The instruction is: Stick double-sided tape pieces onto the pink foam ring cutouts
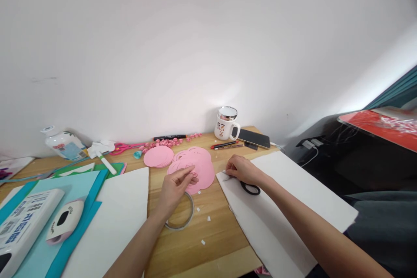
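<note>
My left hand (177, 184) hovers over the wooden desk (215, 230) with thumb and fingers pinched on something too small to name, right at the edge of pink paper cut-outs (200, 166). A roll of clear tape (182, 217) lies under its wrist. My right hand (243, 169) rests on a white sheet (293, 200), fingers curled over black-handled scissors (250, 188). A stack of pink paper circles (158, 156) lies to the left of the cut-outs.
A white mug (226, 124), phone (254, 139), pens (226, 144), marker (169, 137) and small pink paper rolls (164, 142) line the back. Pink scissors (125, 147), a bottle (63, 144), blue sheets (52, 226), a white sheet (114, 226) and a punch (63, 221) lie left.
</note>
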`<state>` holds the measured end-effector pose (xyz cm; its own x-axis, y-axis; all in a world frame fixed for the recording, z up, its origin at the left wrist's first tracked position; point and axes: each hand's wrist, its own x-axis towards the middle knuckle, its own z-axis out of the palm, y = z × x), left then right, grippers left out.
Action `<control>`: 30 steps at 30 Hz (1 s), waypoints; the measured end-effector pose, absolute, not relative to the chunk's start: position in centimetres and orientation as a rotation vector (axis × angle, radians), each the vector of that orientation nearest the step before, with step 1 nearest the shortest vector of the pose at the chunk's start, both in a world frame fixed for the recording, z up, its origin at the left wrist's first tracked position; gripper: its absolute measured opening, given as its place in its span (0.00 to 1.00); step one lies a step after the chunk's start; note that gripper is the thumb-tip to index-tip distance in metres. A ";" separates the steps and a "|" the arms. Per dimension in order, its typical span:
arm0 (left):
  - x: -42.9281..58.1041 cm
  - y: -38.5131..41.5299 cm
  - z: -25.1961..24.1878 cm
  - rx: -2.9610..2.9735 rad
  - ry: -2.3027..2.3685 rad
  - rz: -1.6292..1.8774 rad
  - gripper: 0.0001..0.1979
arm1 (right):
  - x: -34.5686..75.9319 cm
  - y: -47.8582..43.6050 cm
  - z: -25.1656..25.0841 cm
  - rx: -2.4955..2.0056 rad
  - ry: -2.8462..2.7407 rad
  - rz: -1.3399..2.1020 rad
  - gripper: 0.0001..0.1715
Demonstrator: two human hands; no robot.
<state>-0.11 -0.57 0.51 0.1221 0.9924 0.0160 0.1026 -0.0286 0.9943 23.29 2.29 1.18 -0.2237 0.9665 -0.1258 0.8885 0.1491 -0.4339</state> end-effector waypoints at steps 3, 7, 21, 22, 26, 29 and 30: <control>0.0 -0.5 0.5 1.316 1.169 1.078 0.15 | 23.3 2.2 1.0 -1.811 -2.230 0.657 0.08; 0.0 -0.4 0.4 1.269 1.158 1.078 0.14 | 23.5 2.1 0.9 -1.783 -2.214 0.686 0.08; 0.0 -0.3 0.3 1.337 1.256 1.089 0.14 | 19.0 1.0 2.9 -1.071 -1.869 1.265 0.13; 0.0 -0.3 0.3 1.338 1.264 1.090 0.14 | 18.3 1.1 3.0 -1.027 -1.884 1.277 0.13; 0.0 -0.3 0.4 1.346 1.267 1.084 0.12 | 16.7 1.7 2.7 -0.988 -2.002 1.201 0.10; -0.1 -0.3 0.4 1.330 1.238 1.072 0.11 | 16.4 2.2 2.5 -1.020 -2.070 1.131 0.09; -0.1 -0.2 0.3 1.322 1.228 1.069 0.11 | 16.5 2.3 2.4 -1.033 -2.081 1.122 0.08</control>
<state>-0.10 -0.24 0.31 0.0941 0.9953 -0.0234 0.1141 0.0125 0.9934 16.45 2.25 2.43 -0.5503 0.8280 0.1078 0.3648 0.3545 -0.8610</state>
